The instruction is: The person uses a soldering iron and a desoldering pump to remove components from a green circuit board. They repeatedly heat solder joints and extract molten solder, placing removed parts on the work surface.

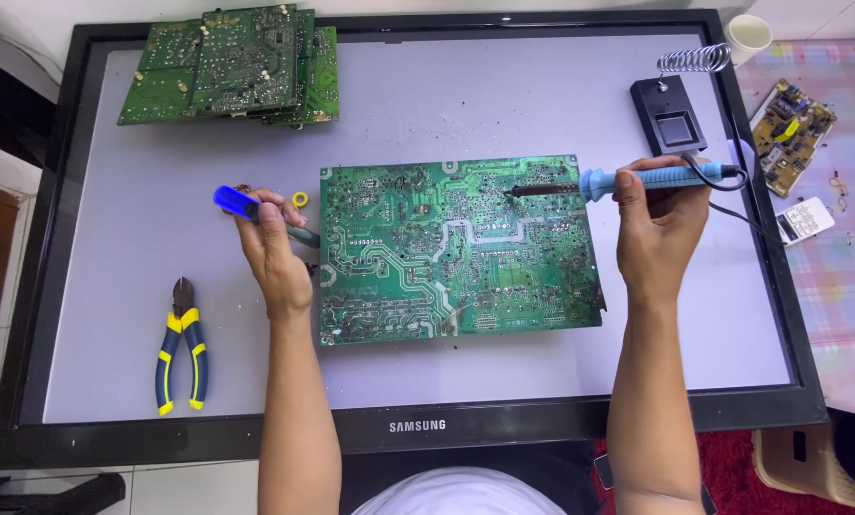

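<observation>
One board (456, 250) sits mid-screen, solder side up. Right hand (658, 224) grips the iron (637, 179), tip touching a joint near the top edge; left hand (273, 250) pinches a blue-handled tool (235, 201). Looks like mid-job, most joints untouched.

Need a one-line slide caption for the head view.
Right hand touches soldering iron to green circuit board; left hand grips blue-handled tool.

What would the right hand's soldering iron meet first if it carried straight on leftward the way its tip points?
The right hand holds the soldering iron, its tip already over the large green circuit board. Going on, it would probably cross the board's solder side first; whether the tip touches now is unclear.
</observation>
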